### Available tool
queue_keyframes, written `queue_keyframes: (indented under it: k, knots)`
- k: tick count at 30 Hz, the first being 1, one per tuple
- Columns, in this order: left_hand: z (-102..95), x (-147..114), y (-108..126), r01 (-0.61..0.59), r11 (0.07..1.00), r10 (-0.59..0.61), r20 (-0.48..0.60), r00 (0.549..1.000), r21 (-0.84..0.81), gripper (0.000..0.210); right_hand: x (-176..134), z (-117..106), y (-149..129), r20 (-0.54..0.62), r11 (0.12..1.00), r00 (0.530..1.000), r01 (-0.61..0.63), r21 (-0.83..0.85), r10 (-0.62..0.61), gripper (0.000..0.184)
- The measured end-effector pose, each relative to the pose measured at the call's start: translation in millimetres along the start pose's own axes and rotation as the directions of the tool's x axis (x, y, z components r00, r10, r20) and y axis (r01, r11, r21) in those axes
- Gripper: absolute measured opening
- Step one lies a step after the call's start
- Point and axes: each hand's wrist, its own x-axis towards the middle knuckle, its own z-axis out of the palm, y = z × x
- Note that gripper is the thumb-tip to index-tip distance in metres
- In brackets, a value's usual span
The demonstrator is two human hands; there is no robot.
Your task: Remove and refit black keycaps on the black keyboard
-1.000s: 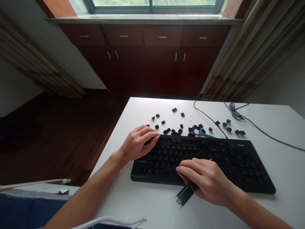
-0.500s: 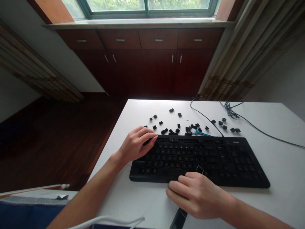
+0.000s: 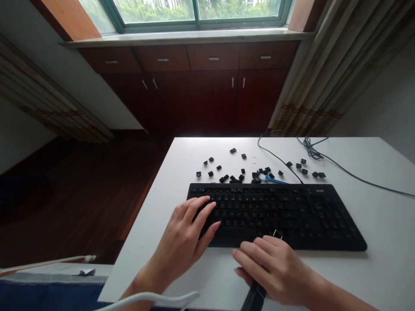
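A black keyboard [image 3: 246, 239] lies on the white table, with some keys off on its right half. Over its left end, my left hand [image 3: 184, 233] is open, fingers apart and fingertips at the keys; I cannot tell whether they press. By the front edge, my right hand [image 3: 272, 268] is closed around a black-handled keycap puller [image 3: 254, 298]. The tool's wire end pokes out beyond the knuckles, above the lower keys, and its grip points toward me. Behind the keyboard lie several loose black keycaps [image 3: 233, 150] and a small blue brush [image 3: 275, 180].
A thin cable [image 3: 279, 154] runs back from the keyboard, and a bundled stretch [image 3: 311, 149] lies at the back right. A small wire piece [image 3: 254, 160] rests among the keycaps. In the lower left, a white curved bar [image 3: 155, 298] crosses the view near my left forearm.
My left hand has come from the keyboard's top left corner toward me, its fingers now spread over the left keys. My right hand has shifted slightly right with the keycap puller.
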Motion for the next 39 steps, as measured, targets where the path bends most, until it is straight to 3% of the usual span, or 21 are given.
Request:
queue_keyframes:
  k: [5,14,22,30,39]
  knots:
    - [10.9,-22,19,0.083,0.996,-0.081,-0.05,0.995,0.03,0.049,-4,-1,-1,-0.139,0.967,0.959,-0.255,-0.028,0.249,0.033]
    - [16.3,-29,23,0.1,0.995,-0.099,-0.067,0.993,-0.002,0.045,12,8,0,-0.155,0.842,0.855,-0.516,-0.157,0.495,0.037]
    - [17.6,-27,23,0.103,0.994,-0.105,-0.071,0.992,-0.03,0.043,21,12,2,-0.109,0.84,0.852,-0.524,-0.141,0.513,0.042]
    - [15.4,-27,23,0.092,0.995,-0.095,-0.077,0.992,-0.038,0.042,25,14,2,-0.163,0.82,0.827,-0.559,-0.121,0.539,0.04]
    - [16.9,-29,21,0.126,0.988,-0.136,-0.119,0.984,-0.088,0.042,3,2,4,-0.069,0.904,0.905,-0.424,-0.057,0.42,0.033]
